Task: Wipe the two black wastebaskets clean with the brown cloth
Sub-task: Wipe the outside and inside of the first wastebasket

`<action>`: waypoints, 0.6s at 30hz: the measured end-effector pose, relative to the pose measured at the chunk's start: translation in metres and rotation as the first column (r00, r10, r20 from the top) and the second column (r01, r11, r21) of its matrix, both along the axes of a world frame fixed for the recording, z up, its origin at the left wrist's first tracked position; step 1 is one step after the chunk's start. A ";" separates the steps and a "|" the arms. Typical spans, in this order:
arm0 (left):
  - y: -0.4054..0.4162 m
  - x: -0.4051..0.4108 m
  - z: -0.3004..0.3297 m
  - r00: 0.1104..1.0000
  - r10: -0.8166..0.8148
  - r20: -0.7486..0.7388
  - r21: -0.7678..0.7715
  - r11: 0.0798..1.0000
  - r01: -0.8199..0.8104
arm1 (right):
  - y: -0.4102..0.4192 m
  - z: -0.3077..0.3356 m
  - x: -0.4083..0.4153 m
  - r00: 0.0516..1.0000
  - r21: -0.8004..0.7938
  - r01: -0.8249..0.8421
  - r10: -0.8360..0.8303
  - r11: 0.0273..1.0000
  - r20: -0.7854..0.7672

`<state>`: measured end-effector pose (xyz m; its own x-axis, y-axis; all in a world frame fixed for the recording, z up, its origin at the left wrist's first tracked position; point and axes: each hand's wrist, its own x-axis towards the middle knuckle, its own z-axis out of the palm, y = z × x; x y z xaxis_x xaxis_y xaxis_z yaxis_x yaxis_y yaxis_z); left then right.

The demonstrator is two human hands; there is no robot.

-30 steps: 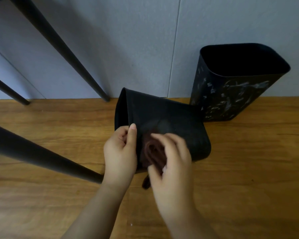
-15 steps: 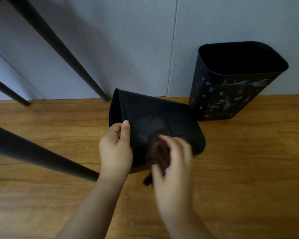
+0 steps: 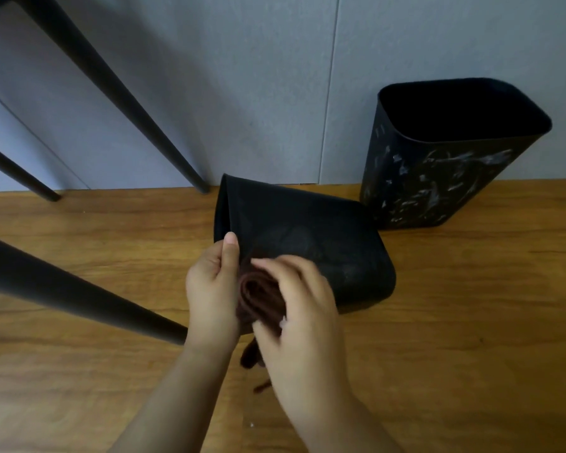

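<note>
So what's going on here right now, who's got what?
A person is wiping the near black wastebasket, which lies tipped on its side on the wooden floor. The left hand grips its edge to steady it, while the right hand holds the bunched brown cloth against its side. The second wastebasket stands upright by the wall, its side covered in whitish smears, with no hand on it.
</note>
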<state>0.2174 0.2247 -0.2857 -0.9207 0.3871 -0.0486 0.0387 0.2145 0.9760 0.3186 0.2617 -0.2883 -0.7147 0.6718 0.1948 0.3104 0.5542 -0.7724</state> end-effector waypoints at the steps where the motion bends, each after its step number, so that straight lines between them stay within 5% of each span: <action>1: -0.001 0.000 0.000 1.000 -0.002 0.005 -0.010 1.000 0.003 | 0.005 0.003 -0.005 1.000 0.004 -0.024 0.024 1.000 -0.001; 4: -0.002 0.000 -0.002 0.999 0.005 -0.048 -0.077 0.997 -0.008 | 0.033 -0.001 -0.015 1.000 0.025 -0.009 0.008 1.000 0.028; 9: -0.001 0.002 -0.005 0.997 0.004 -0.073 -0.114 0.993 -0.013 | 0.063 -0.012 -0.007 0.963 -0.011 0.244 -0.241 0.970 0.123; 15: -0.005 0.004 -0.007 0.989 -0.031 -0.144 -0.092 0.996 0.018 | 0.027 0.008 -0.016 1.000 0.007 -0.021 0.021 1.000 0.009; 18: -0.009 0.004 -0.008 0.990 -0.008 -0.142 -0.137 0.990 -0.012 | 0.041 -0.006 -0.016 0.999 -0.013 0.038 -0.037 0.999 0.020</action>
<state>0.2210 0.2160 -0.2937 -0.9230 0.3837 0.0303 0.1742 0.3463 0.9218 0.3023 0.3024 -0.2939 -0.6926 0.7008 0.1712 0.3463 0.5311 -0.7733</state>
